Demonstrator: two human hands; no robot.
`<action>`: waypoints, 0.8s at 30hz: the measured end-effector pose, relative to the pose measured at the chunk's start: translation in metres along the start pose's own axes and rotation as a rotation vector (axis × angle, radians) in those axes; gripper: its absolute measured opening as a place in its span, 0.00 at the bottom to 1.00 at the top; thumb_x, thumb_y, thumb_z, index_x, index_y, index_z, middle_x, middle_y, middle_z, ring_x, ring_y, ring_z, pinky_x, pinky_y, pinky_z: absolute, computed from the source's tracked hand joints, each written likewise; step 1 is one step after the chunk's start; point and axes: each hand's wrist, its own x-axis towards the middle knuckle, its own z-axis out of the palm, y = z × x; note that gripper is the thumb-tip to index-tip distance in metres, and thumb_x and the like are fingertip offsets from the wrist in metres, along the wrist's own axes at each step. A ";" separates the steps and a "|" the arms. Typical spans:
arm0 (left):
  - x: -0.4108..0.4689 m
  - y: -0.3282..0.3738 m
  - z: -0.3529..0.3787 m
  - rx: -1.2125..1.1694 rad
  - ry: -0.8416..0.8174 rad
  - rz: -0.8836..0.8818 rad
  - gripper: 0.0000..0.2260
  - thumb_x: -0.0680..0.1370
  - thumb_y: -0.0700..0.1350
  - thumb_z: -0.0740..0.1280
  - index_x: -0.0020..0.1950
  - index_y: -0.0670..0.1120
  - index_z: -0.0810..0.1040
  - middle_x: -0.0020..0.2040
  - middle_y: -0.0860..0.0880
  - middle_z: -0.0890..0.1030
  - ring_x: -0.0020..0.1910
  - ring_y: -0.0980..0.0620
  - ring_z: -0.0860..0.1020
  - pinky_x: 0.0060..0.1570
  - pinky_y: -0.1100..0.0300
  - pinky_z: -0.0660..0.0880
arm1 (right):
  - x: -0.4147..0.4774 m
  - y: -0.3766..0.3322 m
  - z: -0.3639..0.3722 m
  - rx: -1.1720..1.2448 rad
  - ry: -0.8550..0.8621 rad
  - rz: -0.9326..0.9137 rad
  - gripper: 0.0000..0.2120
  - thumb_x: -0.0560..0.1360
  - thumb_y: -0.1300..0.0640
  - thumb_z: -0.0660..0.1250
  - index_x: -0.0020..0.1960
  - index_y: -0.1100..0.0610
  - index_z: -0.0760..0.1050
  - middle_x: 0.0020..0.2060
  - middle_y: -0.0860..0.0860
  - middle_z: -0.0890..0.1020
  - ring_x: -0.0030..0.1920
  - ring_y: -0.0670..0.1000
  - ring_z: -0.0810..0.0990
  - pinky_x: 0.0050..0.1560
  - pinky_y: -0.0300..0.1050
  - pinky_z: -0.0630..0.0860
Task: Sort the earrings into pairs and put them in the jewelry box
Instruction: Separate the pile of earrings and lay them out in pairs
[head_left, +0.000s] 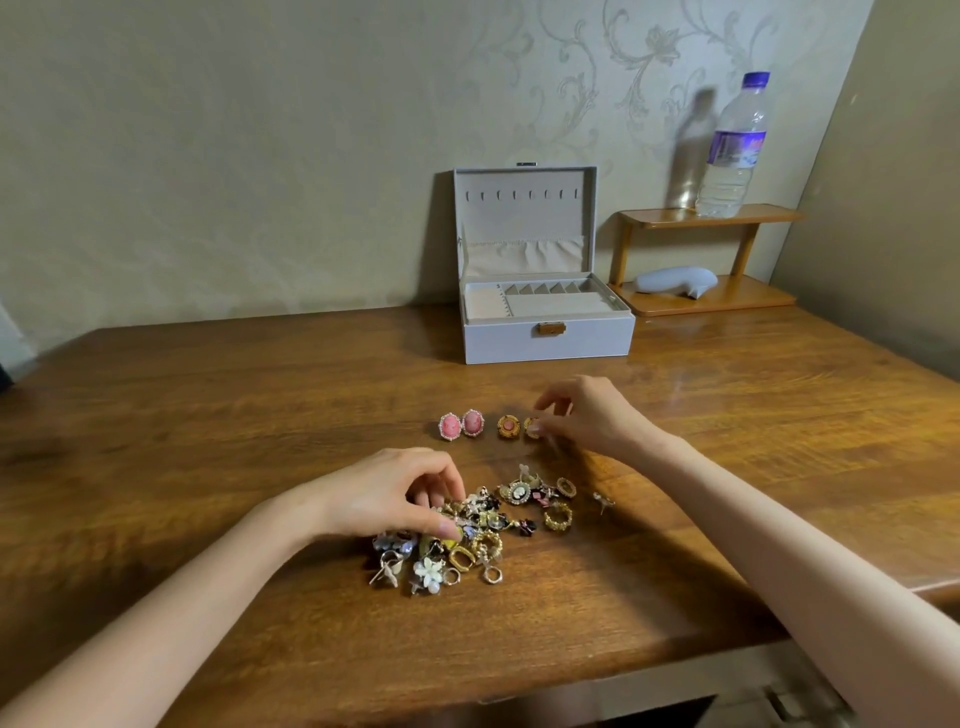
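No words, brand, number or sign can be read anywhere. The only printed surface is the purple-and-blue label (735, 148) wrapped round the clear plastic bottle (726, 189) at the upper right of the frame. It shows pale shapes on a violet band, but the printing is too small and blurred to make out a single letter.

The left grip (400, 493) covers part of the heap of mixed gold earrings (483, 540); whether it pinches one, I can't tell. The right grip (582, 415) pinches and half hides a round gold earring (530, 427).
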 end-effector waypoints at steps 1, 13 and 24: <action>-0.002 0.000 -0.001 -0.029 -0.004 -0.005 0.12 0.70 0.52 0.72 0.52 0.54 0.77 0.46 0.55 0.78 0.39 0.65 0.74 0.40 0.71 0.71 | -0.003 0.000 -0.002 0.003 0.053 -0.019 0.12 0.71 0.53 0.72 0.53 0.55 0.80 0.44 0.49 0.79 0.42 0.48 0.76 0.42 0.39 0.72; 0.001 0.003 -0.004 0.043 0.172 0.029 0.05 0.76 0.48 0.66 0.51 0.54 0.77 0.49 0.61 0.77 0.48 0.68 0.74 0.46 0.74 0.71 | -0.032 -0.014 -0.018 0.189 -0.410 -0.275 0.11 0.71 0.56 0.72 0.53 0.54 0.81 0.44 0.40 0.80 0.44 0.38 0.78 0.44 0.30 0.73; 0.006 0.005 -0.003 0.023 0.106 0.032 0.05 0.77 0.46 0.65 0.52 0.53 0.77 0.50 0.57 0.80 0.48 0.64 0.78 0.51 0.69 0.74 | -0.036 -0.019 -0.021 0.267 -0.489 -0.238 0.11 0.71 0.54 0.72 0.51 0.58 0.80 0.42 0.50 0.84 0.41 0.48 0.83 0.44 0.41 0.79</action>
